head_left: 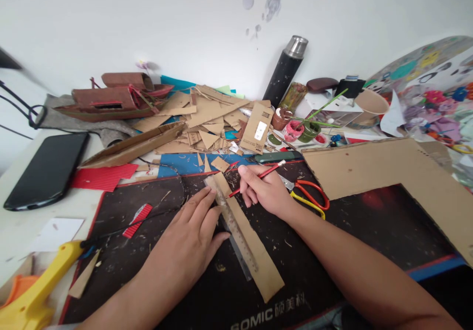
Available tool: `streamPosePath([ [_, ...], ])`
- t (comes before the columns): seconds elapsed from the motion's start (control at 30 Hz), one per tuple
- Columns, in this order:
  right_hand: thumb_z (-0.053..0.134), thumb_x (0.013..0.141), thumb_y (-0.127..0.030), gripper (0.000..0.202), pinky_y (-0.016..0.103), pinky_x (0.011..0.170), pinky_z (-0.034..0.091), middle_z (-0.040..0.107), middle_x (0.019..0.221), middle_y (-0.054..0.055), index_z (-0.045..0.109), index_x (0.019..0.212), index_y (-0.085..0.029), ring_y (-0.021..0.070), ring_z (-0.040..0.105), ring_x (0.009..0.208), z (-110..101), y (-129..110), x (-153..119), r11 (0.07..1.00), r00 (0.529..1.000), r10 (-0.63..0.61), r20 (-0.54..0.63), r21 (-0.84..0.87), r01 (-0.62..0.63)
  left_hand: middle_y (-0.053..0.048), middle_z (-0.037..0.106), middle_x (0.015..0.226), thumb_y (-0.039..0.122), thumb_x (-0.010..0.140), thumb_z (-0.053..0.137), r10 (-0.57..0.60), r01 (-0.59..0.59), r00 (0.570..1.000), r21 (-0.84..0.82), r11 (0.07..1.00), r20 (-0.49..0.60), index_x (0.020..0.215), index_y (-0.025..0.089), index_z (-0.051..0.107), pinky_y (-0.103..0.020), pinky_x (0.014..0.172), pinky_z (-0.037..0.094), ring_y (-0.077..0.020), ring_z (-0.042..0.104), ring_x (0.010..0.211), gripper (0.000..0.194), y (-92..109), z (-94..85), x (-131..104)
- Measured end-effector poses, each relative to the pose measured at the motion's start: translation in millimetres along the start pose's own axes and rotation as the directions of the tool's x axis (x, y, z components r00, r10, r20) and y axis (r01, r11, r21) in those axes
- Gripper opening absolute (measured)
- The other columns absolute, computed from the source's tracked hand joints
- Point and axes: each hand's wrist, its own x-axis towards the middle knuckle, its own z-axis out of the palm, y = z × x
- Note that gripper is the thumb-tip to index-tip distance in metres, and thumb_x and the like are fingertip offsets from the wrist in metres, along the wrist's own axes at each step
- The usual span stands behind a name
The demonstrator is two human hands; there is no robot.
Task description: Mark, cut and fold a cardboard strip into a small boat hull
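A clear plastic ruler [242, 239] lies along a narrow strip of brown cardboard [264, 258], both slanting across the dark desk mat. My left hand [195, 226] rests on the ruler's upper part, its fingers stretched out flat and its thumb apart, pressing rather than gripping. In my right hand [264, 189], a red pencil [271, 169] is pinched, its tip at the strip near the ruler's edge. Scissors [310, 197] with red and yellow handles lie just beyond my right wrist. The underside of my left fingers is hidden.
Cardboard scraps [214, 115] pile up behind the mat, beside a model boat [114, 98] and paint jars [293, 129]. A black thermos [284, 69] leans at the wall. Left are a phone [48, 170] and yellow glue gun [48, 280]; right, a large cardboard sheet [354, 167].
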Motion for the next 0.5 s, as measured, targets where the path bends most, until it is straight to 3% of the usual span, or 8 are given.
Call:
streamPosePath([
  [0.5, 0.059, 0.100, -0.073, 0.062, 0.023, 0.041, 0.036, 0.049, 0.043, -0.005, 0.062, 0.068, -0.020, 0.0115, 0.051, 0.037, 1.1, 1.3, -0.5, 1.000, 1.000, -0.012, 0.017, -0.011, 0.012, -0.024, 0.066, 0.144, 0.045, 0.108, 0.055, 0.025, -0.025, 1.000, 0.041, 0.999, -0.011, 0.119, 0.012, 0.067, -0.057, 0.114, 0.057, -0.0400, 0.059, 0.144, 0.037, 0.9, -1.7, 1.3],
])
